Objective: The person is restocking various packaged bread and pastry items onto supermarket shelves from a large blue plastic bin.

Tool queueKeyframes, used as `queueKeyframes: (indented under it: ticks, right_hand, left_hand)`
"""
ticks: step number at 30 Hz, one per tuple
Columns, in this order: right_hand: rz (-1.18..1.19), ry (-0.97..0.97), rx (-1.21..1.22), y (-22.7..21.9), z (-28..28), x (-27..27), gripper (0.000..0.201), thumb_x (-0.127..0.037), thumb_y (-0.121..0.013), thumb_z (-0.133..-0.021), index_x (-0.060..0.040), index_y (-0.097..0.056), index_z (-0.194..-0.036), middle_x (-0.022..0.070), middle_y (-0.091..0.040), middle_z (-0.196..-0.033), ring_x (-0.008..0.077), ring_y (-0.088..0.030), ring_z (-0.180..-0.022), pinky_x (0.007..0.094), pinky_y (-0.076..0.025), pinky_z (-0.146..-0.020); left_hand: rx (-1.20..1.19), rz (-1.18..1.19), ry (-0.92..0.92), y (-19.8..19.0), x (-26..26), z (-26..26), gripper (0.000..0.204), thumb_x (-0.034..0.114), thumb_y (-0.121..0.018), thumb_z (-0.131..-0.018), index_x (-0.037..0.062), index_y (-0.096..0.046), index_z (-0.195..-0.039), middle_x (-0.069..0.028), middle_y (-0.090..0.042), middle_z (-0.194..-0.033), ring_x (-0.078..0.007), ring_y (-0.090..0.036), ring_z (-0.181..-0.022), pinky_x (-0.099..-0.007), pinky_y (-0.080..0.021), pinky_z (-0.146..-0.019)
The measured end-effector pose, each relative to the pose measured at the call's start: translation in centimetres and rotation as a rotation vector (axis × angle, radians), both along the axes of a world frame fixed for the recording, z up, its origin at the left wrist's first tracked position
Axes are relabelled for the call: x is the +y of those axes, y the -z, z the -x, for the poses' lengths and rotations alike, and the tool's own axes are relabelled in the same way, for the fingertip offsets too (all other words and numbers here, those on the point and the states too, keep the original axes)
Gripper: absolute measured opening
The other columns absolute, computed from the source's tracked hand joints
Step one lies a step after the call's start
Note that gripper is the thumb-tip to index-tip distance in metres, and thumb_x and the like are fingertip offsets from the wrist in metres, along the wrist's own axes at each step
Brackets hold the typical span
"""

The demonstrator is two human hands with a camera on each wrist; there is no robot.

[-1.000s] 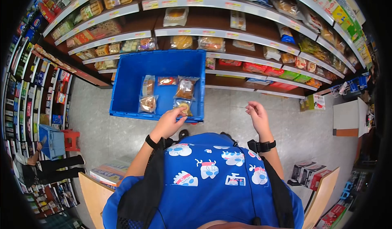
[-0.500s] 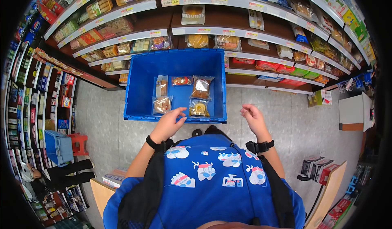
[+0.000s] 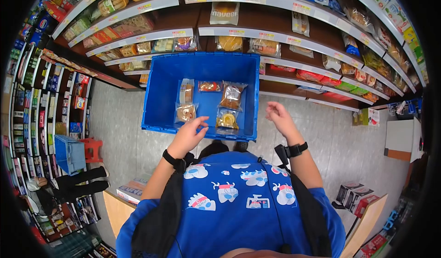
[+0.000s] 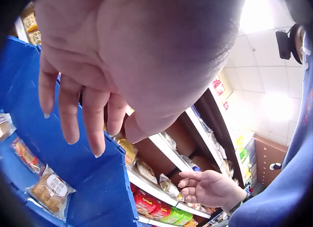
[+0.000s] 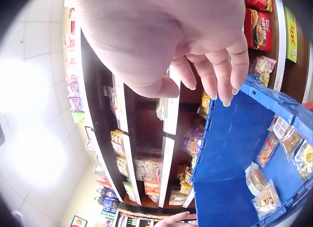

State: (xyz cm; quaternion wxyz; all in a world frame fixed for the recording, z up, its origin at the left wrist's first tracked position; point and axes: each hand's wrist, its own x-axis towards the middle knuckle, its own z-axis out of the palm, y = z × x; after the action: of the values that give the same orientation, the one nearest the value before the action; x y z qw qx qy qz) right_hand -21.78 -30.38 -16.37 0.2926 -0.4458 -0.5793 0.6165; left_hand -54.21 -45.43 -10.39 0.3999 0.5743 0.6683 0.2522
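A blue crate (image 3: 202, 69) holds several packaged breads: a long pack (image 3: 186, 91), a small red pack (image 3: 210, 86), a brown loaf pack (image 3: 231, 96), a round bun pack (image 3: 186, 112) and a yellow-topped bun pack (image 3: 227, 119). My left hand (image 3: 188, 134) hovers at the crate's near edge, between the two bun packs, its fingers loosely bent around nothing. Off the crate's right side, over the floor, my right hand (image 3: 281, 117) hangs in the air, also holding nothing. The left wrist view shows relaxed fingers (image 4: 92, 112); similar loose fingers (image 5: 215, 72) show in the right wrist view.
Shelves (image 3: 275, 37) of packaged bread run behind the crate. At the left stand a second blue crate (image 3: 70, 154), a red stool (image 3: 93, 150) and another person in black trousers (image 3: 82, 183). Boxes (image 3: 356, 198) stand on the right, a white cabinet (image 3: 398, 136) farther back.
My left hand has moved away from the yellow-topped bun pack, which stays in the crate. The right hand has shifted slightly toward the crate. The head view has turned, shifting the scene right.
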Motion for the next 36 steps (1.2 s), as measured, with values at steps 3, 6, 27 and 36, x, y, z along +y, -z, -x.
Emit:
queueKeyframes:
  ticks: [3,6,27,36]
  right_hand:
    - [0.105,0.006,0.018,-1.6,1.7,0.9,0.036,-0.008,-0.054,-0.090,-0.0014,-0.050,-0.125,0.0036,-0.055,-0.103,0.0122,-0.058,-0.086,0.0260,-0.050,-0.078]
    - [0.132,-0.005,0.014,-2.5,3.8,0.8,0.039,-0.010,-0.055,-0.089,-0.0019,-0.048,-0.127,0.0041,-0.054,-0.106,0.0127,-0.057,-0.089,0.0266,-0.049,-0.080]
    - [0.628,0.206,-0.624,26.2,20.1,12.2,0.076,-0.022,-0.058,-0.083,0.0001,-0.021,-0.145,0.0239,-0.043,-0.138,0.0320,-0.044,-0.127,0.0350,-0.036,-0.103]
    - [0.617,0.359,-0.732,31.1,20.9,13.5,0.098,-0.036,-0.075,-0.073,0.0061,-0.023,-0.143,0.0251,-0.047,-0.135,0.0299,-0.049,-0.125,0.0320,-0.041,-0.100]
  left_hand:
    - [-0.022,0.019,-0.023,1.7,0.1,1.0,0.036,0.010,-0.058,-0.090,0.0038,-0.053,-0.125,-0.0098,-0.066,-0.100,-0.0188,-0.063,-0.089,-0.0296,-0.050,-0.078]
    - [-0.095,-0.012,-0.060,2.3,0.1,1.9,0.036,0.015,-0.060,-0.088,0.0062,-0.055,-0.123,-0.0091,-0.067,-0.097,-0.0205,-0.064,-0.082,-0.0307,-0.050,-0.073]
    - [-0.230,0.626,-0.034,34.0,20.1,8.2,0.072,0.027,-0.062,-0.085,0.0038,-0.029,-0.145,-0.0234,-0.037,-0.144,-0.0361,-0.040,-0.131,-0.0370,-0.036,-0.106]
    - [-0.503,0.677,-0.081,40.5,22.3,7.5,0.083,0.026,-0.066,-0.083,0.0003,-0.020,-0.147,-0.0206,-0.025,-0.151,-0.0313,-0.026,-0.139,-0.0350,-0.029,-0.110]
